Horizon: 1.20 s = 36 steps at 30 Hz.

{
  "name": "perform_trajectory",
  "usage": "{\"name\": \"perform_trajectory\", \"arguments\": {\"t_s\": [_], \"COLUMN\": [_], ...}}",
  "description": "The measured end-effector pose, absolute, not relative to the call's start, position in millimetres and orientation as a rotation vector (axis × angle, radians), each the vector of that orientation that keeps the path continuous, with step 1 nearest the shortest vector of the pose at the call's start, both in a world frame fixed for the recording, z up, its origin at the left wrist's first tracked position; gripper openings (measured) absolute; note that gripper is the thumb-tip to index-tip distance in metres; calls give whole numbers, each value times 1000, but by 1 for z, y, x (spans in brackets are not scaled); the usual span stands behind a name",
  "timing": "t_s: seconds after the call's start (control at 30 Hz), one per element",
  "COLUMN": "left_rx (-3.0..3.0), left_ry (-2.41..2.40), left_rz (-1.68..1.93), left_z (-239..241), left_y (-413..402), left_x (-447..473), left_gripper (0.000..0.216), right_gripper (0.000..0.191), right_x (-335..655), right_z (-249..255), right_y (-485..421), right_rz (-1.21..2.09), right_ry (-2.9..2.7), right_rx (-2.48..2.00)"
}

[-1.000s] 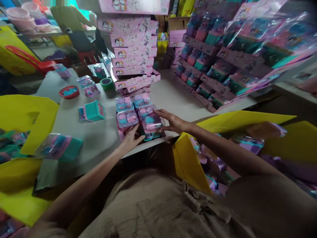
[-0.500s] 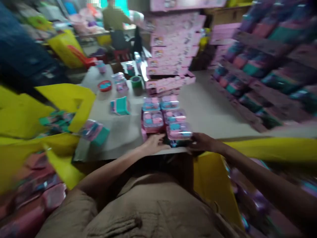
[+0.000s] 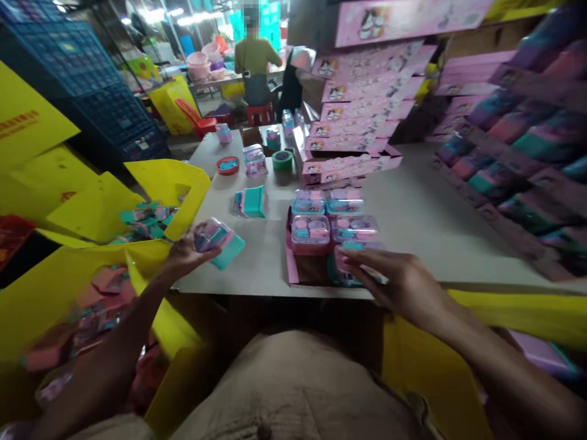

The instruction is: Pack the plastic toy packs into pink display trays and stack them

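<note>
My left hand (image 3: 188,253) is closed round a small teal container with a clear lid (image 3: 229,247), which lies tilted at the table's left edge. My right hand (image 3: 403,281) has its fingers stretched out over the front right pack (image 3: 346,275) of an open pink carton (image 3: 292,269). The fingertips appear to touch that pack's top; a firm grip does not show. Several clear-lidded packs with pink and blue pieces (image 3: 310,229) sit in the carton in two columns. Its front left place shows bare brown bottom. Another teal container (image 3: 254,201) lies on its side behind.
Pink printed cartons (image 3: 362,116) are stacked at the back, and filled cartons (image 3: 499,140) at the right. A red bowl (image 3: 228,165) and a green tape roll (image 3: 282,161) stand on the table (image 3: 270,269). Yellow bins (image 3: 156,250) flank me. A person (image 3: 257,61) is farther back.
My left hand has left the carton and moved left onto the teal container. My right hand has shifted from the front right pack's side to over its top. The camera view has swung left.
</note>
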<state>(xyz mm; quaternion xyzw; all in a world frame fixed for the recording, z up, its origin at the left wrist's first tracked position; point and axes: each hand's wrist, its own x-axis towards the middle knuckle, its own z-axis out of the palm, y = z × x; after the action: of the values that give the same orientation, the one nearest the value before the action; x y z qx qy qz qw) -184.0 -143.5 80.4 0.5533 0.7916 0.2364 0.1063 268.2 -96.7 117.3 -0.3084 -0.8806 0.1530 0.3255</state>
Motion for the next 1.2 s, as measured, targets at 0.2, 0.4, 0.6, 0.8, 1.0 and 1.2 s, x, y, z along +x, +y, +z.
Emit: {"name": "perform_trajectory", "arguments": {"t_s": [0.2,0.4,0.6,0.8,1.0,1.2], "left_rx": [1652,1246,1223,1381,1326,1411], "left_ry": [1928,1358,1219,1680,1753,1716], "left_rz": [1165,1317,1219,1150,935,892], "left_z": [89,61,44,-8,-49,-60], "left_y": [-143,-173,-186,-151,-126,-119], "left_x": [-61,21,34,9,-2,-10], "left_gripper": [80,48,36,43,67,56], "right_gripper": [68,118,84,84,67,53], "right_x": [199,198,233,230,214,205], "right_z": [113,87,93,80,84,97], "right_y": [-100,-79,-71,-37,-22,-28], "right_rz": [578,693,684,474,54,-34], "right_ry": [-2327,-2326,-2452,-2820,-3074,-3198], "right_rx": [-762,-711,-592,-509,-529,-719]}}
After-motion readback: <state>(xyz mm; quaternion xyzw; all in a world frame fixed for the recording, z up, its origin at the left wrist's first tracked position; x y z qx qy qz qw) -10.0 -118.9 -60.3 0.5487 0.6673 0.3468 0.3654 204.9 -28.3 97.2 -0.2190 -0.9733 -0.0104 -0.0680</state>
